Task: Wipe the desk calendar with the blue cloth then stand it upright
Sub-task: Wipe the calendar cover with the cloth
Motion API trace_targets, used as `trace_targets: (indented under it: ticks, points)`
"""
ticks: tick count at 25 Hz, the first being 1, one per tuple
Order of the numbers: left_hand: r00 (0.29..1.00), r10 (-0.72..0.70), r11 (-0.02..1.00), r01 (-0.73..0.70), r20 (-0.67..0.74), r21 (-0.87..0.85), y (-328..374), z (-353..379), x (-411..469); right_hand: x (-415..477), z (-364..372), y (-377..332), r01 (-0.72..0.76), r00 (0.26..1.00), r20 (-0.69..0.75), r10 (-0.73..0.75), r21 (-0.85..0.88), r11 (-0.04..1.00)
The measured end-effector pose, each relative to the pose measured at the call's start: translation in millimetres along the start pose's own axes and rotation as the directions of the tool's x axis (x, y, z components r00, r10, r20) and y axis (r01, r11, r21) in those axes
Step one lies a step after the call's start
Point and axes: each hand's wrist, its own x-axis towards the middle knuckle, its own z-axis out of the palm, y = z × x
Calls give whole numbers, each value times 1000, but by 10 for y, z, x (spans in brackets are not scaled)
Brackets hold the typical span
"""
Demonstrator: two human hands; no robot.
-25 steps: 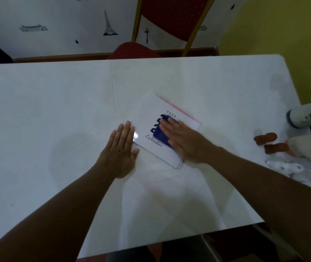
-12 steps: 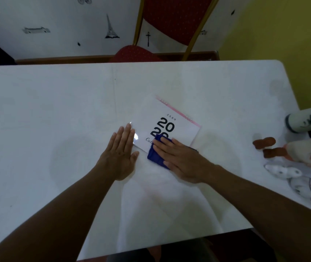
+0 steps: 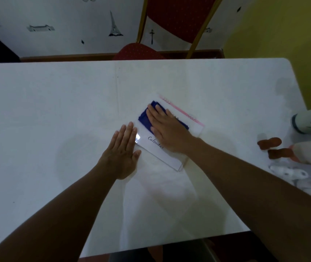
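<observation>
My left hand (image 3: 121,154) lies flat on the white table (image 3: 47,114), palm down and fingers straight together, holding nothing; its fingertips touch the near left corner of the calendar (image 3: 167,154). The calendar lies flat on the table, turned a little, with the word "Calendar" partly visible and its pink binding (image 3: 181,110) on the far side. My right hand (image 3: 167,129) is spread open and presses the blue cloth (image 3: 144,117) down on the far part of the calendar; the cloth shows on both sides of my hand. At the right table edge there are some toys (image 3: 270,146) and a lying bottle (image 3: 309,121). Behind the table stands a red chair (image 3: 175,19).
</observation>
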Motion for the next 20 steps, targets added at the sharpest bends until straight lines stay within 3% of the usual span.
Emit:
trace_targets:
  ticks: [7,9,11,13,16,18,20]
  points:
    - [996,-40,998,37,79,43,-6,-8,31,-916,42,-79,267,958,110,-266,3,964]
    - [994,-47,998,42,95,55,4,-30,30,-1039,-46,-70,281,955,73,-287,77,957]
    - [988,-61,996,51,145,71,18,-86,56,-1117,-112,-65,108,991,-98,-87,231,967]
    - [979,-90,986,62,183,156,59,-192,99,-1164,-166,-12,-115,960,-206,192,336,935]
    - [999,-45,963,38,20,268,259,-437,106,-1257,-204,49,-343,910,-135,393,290,894]
    - [997,40,978,-26,-65,205,457,-506,104,-1261,-219,38,-415,895,-49,443,273,868]
    - [990,138,987,-136,-16,87,663,-459,116,-1214,-260,-19,-448,890,26,456,247,859]
